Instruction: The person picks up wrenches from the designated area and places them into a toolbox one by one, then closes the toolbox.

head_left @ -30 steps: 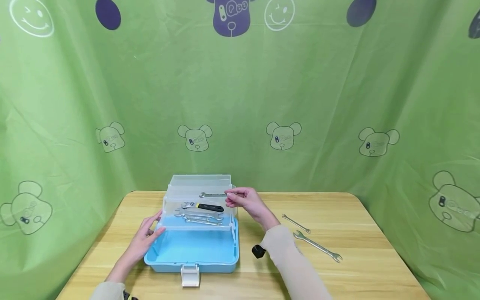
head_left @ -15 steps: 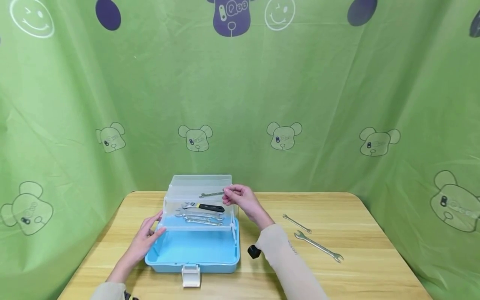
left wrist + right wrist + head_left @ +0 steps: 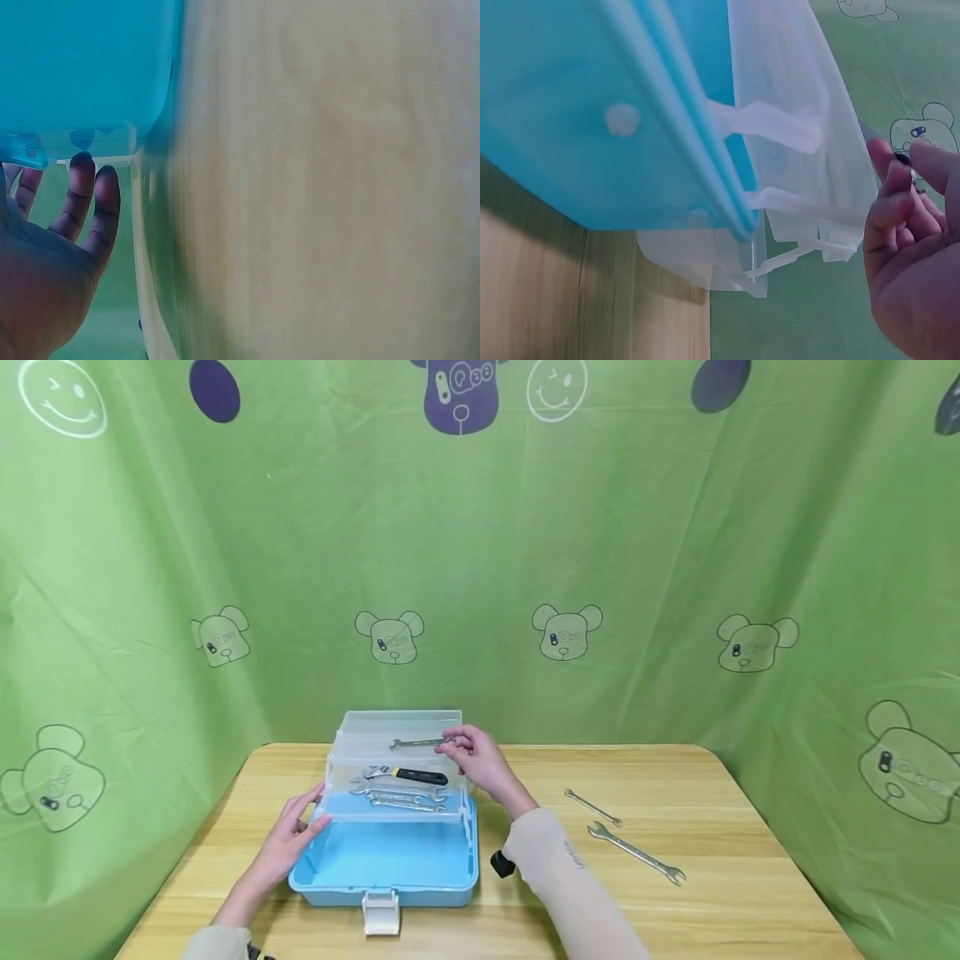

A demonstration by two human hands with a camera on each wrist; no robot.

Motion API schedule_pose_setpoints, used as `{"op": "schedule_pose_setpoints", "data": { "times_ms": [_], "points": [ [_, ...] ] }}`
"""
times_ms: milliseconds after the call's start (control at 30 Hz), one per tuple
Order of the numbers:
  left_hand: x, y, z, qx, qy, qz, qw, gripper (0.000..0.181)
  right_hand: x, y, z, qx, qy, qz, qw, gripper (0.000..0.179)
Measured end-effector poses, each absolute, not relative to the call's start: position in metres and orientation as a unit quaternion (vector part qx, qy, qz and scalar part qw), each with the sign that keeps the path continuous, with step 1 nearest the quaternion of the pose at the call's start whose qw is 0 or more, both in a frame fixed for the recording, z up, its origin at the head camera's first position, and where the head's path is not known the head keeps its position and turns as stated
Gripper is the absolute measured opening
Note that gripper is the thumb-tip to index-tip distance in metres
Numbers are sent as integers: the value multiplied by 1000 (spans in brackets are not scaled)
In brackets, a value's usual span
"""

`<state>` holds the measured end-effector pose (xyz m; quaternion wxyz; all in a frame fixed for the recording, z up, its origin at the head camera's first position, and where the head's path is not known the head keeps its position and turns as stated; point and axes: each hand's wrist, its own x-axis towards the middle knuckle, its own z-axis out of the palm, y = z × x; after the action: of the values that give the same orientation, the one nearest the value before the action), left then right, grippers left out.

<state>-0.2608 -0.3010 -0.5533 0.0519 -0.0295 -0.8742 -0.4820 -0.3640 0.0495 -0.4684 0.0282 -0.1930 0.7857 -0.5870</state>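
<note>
A blue toolbox (image 3: 382, 893) stands unfolded, its clear trays raised in steps at the back. My left hand (image 3: 283, 839) grips the left end of the front clear tray (image 3: 341, 814), thumb at its front corner. In the left wrist view, fingers (image 3: 105, 217) bend up against the box's side. My right hand (image 3: 480, 764) pinches one end of a small open-end wrench (image 3: 412, 744), which points left over the rear tray (image 3: 360, 745). An adjustable wrench (image 3: 420, 776) with a black handle lies in the front tray, alongside several silver wrenches (image 3: 408, 804).
Right of the box, a small wrench (image 3: 592, 807) and a larger open-end wrench (image 3: 637, 853) lie on the wooden table (image 3: 720, 810). A white latch (image 3: 381, 912) hangs at the box front. Green curtain (image 3: 480, 568) surrounds the table's back and sides.
My right hand has shifted slightly left and up with the wrench, farther over the rear tray. The left hand stays where it was.
</note>
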Motion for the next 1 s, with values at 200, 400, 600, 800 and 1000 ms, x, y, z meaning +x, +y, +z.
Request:
{"op": "schedule_pose_setpoints", "data": {
  "times_ms": [200, 400, 600, 800, 1000],
  "points": [
    [-261, -302, -554, -31, -873, -483, 55, 65, -362, 43, -467, -189, 813, -551, 3, 37],
    [-262, -302, -557, -29, -872, -486, 53, 65, -363, 37, -467, -176, 831, -527, -11, 40],
    [-262, -303, -558, -29, -872, -487, 53, 65, -363, 33, -467, -158, 845, -511, -16, 35],
    [-263, -303, -558, -28, -871, -487, 51, 65, -363, 33, -468, -174, 868, -463, -34, 35],
    [-264, -302, -556, -24, -874, -482, 49, 65, -363, 31, -466, -169, 888, -425, -39, 36]
  ]
}}
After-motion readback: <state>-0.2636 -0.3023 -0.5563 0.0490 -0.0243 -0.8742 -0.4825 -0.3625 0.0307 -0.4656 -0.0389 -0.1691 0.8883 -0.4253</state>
